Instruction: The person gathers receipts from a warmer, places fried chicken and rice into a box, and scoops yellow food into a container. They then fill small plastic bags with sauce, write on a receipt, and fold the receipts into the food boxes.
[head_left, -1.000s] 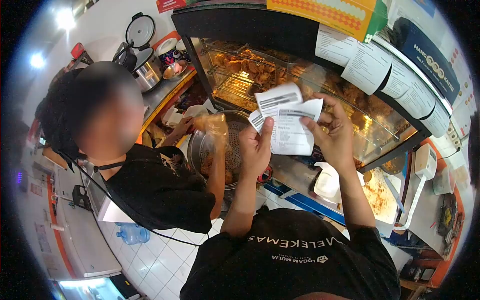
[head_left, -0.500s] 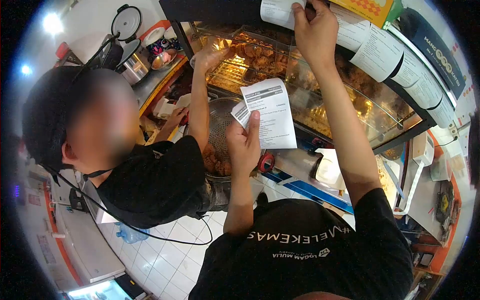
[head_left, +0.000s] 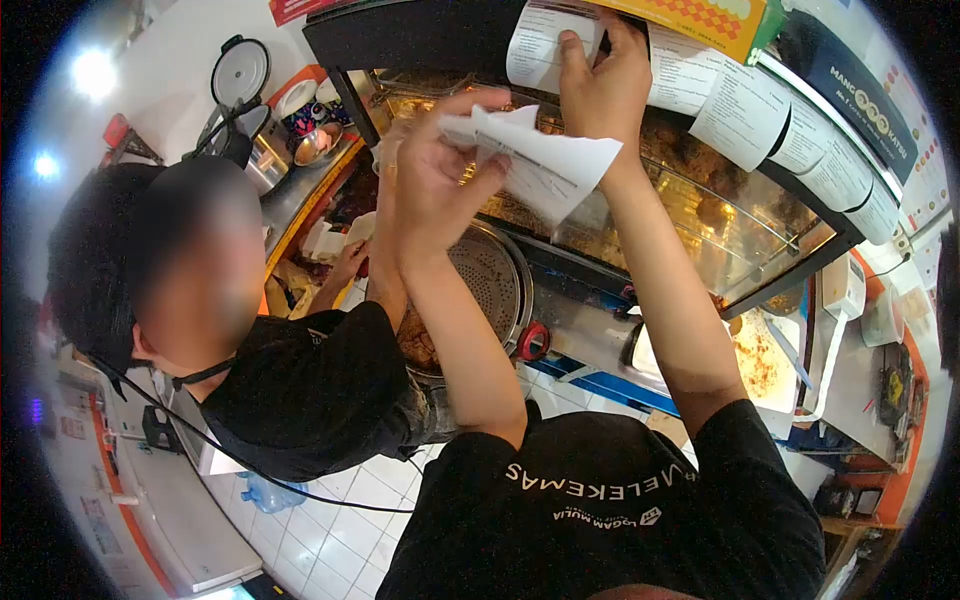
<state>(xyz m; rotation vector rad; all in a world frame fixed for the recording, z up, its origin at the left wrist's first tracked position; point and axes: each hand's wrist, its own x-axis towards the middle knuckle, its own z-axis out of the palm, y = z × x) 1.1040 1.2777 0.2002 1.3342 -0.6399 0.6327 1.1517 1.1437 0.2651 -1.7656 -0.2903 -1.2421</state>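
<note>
My left hand (head_left: 432, 190) pinches printed paper receipts (head_left: 555, 165) between thumb and fingers. The slips are tilted and bent, in front of the glass food cabinet (head_left: 715, 250). My right hand (head_left: 608, 95) is up at the cabinet's top edge, its thumb pressed on a hanging receipt (head_left: 548, 48); the fingertips behind are partly hidden. To the right of that hand, several more receipts (head_left: 740, 110) hang in a row along the edge. Fried pieces lie behind the glass, under warm light.
A co-worker in a black shirt (head_left: 310, 400) stands close on the left, one arm behind my left hand. A perforated metal pan (head_left: 490, 275) with fried food sits below. At right are a stained white board (head_left: 765, 360) and a knife (head_left: 788, 350).
My left hand has risen up and left with the receipts, which now tilt and bend. My right hand stays at the hanging receipt, its grip slightly shifted. The view has shifted a little.
</note>
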